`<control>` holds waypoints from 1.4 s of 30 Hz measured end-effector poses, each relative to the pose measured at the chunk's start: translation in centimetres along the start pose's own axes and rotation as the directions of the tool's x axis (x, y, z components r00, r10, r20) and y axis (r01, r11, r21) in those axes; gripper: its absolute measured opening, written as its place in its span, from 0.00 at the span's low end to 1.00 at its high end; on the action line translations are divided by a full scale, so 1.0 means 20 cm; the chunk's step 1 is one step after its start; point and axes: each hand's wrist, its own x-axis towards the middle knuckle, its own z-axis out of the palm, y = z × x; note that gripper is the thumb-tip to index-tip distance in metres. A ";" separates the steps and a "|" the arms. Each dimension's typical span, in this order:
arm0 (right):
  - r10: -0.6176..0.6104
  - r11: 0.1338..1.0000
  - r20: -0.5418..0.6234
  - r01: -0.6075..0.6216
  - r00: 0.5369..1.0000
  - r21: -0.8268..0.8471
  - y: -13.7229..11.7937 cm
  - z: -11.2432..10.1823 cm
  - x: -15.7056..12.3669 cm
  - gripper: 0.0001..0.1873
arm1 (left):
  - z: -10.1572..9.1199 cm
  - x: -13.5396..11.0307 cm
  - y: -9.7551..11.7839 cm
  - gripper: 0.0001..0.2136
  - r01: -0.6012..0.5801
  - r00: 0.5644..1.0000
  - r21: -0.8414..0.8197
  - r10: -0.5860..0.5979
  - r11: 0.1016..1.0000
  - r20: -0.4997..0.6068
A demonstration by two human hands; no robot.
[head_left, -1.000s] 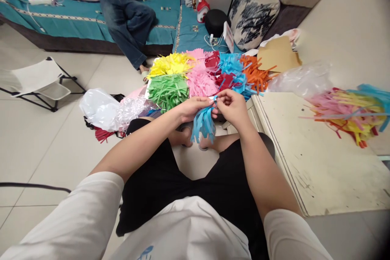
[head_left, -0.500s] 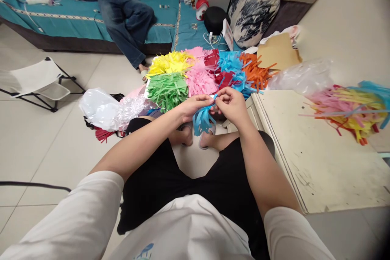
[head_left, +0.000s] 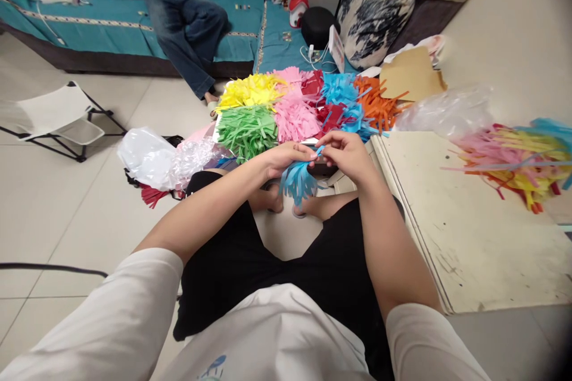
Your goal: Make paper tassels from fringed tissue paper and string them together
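Note:
A blue paper tassel (head_left: pixel 298 183) hangs between my hands above my lap, its cut strips fanning downward. My left hand (head_left: pixel 288 158) is closed round it just below its top. The fingers of my right hand (head_left: pixel 342 152) pinch the tassel's narrow upper end. Just beyond my hands lie piles of fringed paper tassels: green (head_left: pixel 248 134), yellow (head_left: pixel 250 91), pink (head_left: pixel 295 112), dark red (head_left: pixel 330 118), blue (head_left: pixel 342 90) and orange (head_left: pixel 376 101).
To my right is a cream table (head_left: pixel 487 238) with a mixed heap of paper strips (head_left: pixel 513 161) and a clear plastic bag (head_left: pixel 447 112). White plastic bags (head_left: pixel 147 158) lie on the left. A folding stool (head_left: pixel 56 110) stands farther left. A person (head_left: pixel 179 18) sits on the teal sofa (head_left: pixel 102 18).
My right hand has shifted slightly right and down at the tassel's top. The tassel's strips have swung and spread a little wider. My left hand stays nearly in place.

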 end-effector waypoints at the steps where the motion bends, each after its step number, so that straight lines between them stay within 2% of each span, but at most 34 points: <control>1: 0.018 1.000 0.031 -0.019 0.999 0.025 -0.01 -0.01 0.00 0.08 | 0.00 0.00 0.00 0.08 -0.002 1.000 -0.001 0.002 1.000 0.013; 4: 0.041 0.994 0.093 -0.051 0.995 0.101 -0.02 -0.04 -0.01 0.10 | 0.00 0.00 0.00 0.10 -0.008 0.999 0.005 0.008 1.000 0.039; 9: 0.050 0.969 0.112 -0.076 0.992 0.235 -0.05 -0.07 -0.02 0.16 | -0.01 -0.01 0.02 0.11 -0.045 0.995 0.005 0.044 0.999 0.090; 12: -0.027 0.968 0.117 -0.003 0.993 0.253 -0.06 -0.09 -0.03 0.20 | -0.02 -0.03 0.02 0.12 -0.064 0.990 -0.013 0.065 0.998 0.126; 16: -0.119 0.970 0.141 0.084 0.983 0.228 -0.06 -0.09 -0.04 0.30 | -0.02 -0.04 0.02 0.14 -0.071 0.981 0.002 0.069 0.997 0.182; 21: -0.108 0.964 0.224 0.047 0.969 0.263 -0.04 -0.05 -0.05 0.29 | 0.01 -0.06 0.02 0.17 -0.052 0.960 0.028 0.042 0.998 0.277; 29: -0.207 0.953 0.158 0.162 0.966 0.258 -0.05 -0.05 -0.03 0.31 | 0.05 -0.09 0.01 0.23 -0.063 0.940 -0.001 0.060 0.998 0.336; 33: -0.220 0.942 0.138 0.174 0.966 0.286 -0.04 -0.06 -0.03 0.29 | 0.06 -0.08 0.01 0.20 -0.086 0.957 0.040 0.071 0.995 0.280; 37: -0.201 0.950 0.113 0.166 0.973 0.264 -0.04 -0.06 -0.03 0.30 | 0.06 -0.07 0.02 0.19 -0.216 0.970 0.097 0.202 0.972 0.133; 40: -0.158 0.969 0.076 0.139 0.985 0.204 -0.05 -0.05 -0.03 0.32 | 0.07 -0.09 0.05 0.20 -0.364 0.931 0.245 0.360 0.899 0.062; 42: -0.165 0.977 0.031 0.159 0.986 0.141 -0.05 -0.05 -0.02 0.32 | 0.09 -0.11 0.06 0.18 -0.431 0.888 0.411 0.459 0.803 0.035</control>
